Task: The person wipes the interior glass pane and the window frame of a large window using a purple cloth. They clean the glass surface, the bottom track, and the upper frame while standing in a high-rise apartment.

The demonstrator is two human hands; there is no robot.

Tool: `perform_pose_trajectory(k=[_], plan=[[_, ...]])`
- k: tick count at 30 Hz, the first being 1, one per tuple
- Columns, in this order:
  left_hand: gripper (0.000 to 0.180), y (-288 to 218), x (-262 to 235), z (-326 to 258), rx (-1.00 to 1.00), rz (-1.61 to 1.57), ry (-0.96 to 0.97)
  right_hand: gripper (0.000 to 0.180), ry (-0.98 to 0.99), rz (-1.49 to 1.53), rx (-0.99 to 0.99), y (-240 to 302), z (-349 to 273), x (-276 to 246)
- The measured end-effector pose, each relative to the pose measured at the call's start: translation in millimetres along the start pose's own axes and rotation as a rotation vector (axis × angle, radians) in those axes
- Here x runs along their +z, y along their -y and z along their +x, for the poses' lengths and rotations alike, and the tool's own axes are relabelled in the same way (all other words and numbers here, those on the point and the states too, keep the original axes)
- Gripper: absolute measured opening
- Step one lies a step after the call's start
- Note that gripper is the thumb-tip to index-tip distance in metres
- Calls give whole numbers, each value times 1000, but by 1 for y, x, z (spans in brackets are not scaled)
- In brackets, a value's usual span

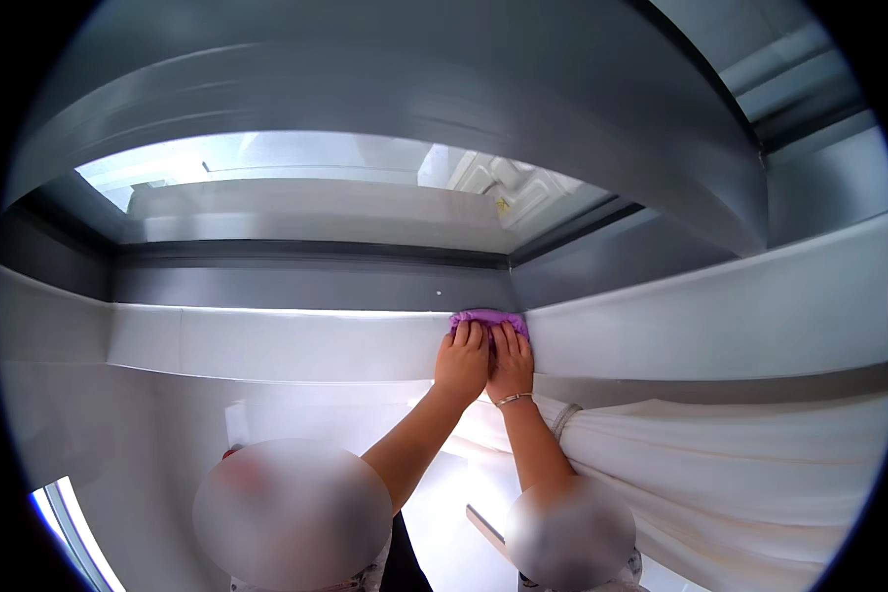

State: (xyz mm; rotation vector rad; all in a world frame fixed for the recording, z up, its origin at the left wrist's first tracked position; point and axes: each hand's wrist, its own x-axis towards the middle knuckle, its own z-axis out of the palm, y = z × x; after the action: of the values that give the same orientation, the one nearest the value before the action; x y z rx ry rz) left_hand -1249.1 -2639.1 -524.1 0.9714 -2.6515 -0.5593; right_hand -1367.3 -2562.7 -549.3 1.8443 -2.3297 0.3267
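A folded purple cloth [490, 317] lies in the corner of a white window ledge [296, 341], against the grey frame. My left hand [462, 361] presses it from the left, fingers bent over its near edge. Close beside it, almost touching, my right hand [510, 363] grips the cloth's right part. Both hands are closed on the cloth, and their thumbs are mostly hidden. A thin bracelet [514, 399] circles my right wrist.
Above the ledge is a grey window frame [316, 284] around a glass pane [316, 210]. A gathered cream curtain [710, 439] with a tie [564, 421] hangs at the lower right, near my right forearm. Two blurred ovals cover parts of the lower view.
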Motion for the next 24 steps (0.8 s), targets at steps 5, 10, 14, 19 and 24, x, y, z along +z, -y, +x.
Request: perform_pose_trajectory(k=[5, 10, 14, 19, 24], plan=[[35, -3, 3, 2, 50, -47, -43, 43, -144, 17, 346, 25, -8, 4], [41, 5, -21, -28, 96, -149, 186, 41, -20, 16, 378, 45, -34, -14], [49, 21, -16, -53, 180, -159, 139, 42, 4, 65, 298, 37, -36, -22], [51, 25, -24, -29, 159, -2, 151, 44, 79, -36, 350, 40, 3, -23], [45, 34, -30, -17, 152, -71, 147, 50, 103, 86, 81, 10, 6, -34]])
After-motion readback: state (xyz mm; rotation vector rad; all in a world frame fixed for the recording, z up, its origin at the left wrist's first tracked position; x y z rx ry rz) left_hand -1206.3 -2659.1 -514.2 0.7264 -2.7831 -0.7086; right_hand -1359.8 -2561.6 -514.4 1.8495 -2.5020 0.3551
